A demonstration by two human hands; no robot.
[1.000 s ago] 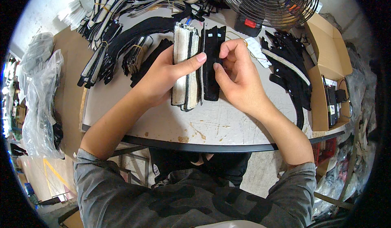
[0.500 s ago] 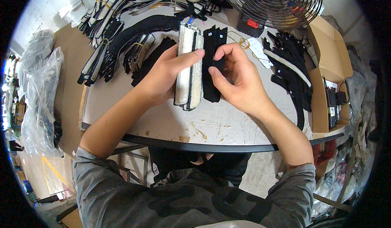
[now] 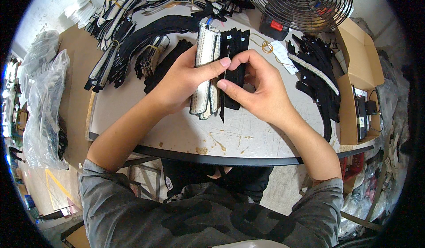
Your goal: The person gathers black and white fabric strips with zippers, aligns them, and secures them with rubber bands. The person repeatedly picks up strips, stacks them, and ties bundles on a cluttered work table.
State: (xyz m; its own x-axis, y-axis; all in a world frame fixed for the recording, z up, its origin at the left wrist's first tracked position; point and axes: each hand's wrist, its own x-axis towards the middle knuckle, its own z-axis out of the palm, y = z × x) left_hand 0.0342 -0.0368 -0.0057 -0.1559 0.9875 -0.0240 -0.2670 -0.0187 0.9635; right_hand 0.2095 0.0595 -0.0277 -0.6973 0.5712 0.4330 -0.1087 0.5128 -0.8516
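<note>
My left hand (image 3: 179, 86) is closed around a stack of cream-and-black knitted fabric strips (image 3: 205, 91), held upright above the table, with its thumb across the front. Close beside it on the right lie several black fabric strips (image 3: 241, 86) with small white tags at their far ends. One black strip (image 3: 222, 110) stands edge-on between this pile and the cream stack. My right hand (image 3: 261, 88) pinches that strip between thumb and forefinger, its thumb tip near my left thumb. The other right fingers are curled and partly hidden.
Bundled strips (image 3: 117, 40) cover the table's far left. More black strips (image 3: 316, 73) lie at right beside an open cardboard box (image 3: 347, 110). A black wire fan guard (image 3: 301, 4) overhangs the back. Yellow rubber bands (image 3: 267, 47) lie near a white tag (image 3: 283, 55).
My right fingers have moved left to the cream stack, bringing one black strip edge-on away from the black pile. My left thumb has shifted slightly right. The left hand keeps its hold.
</note>
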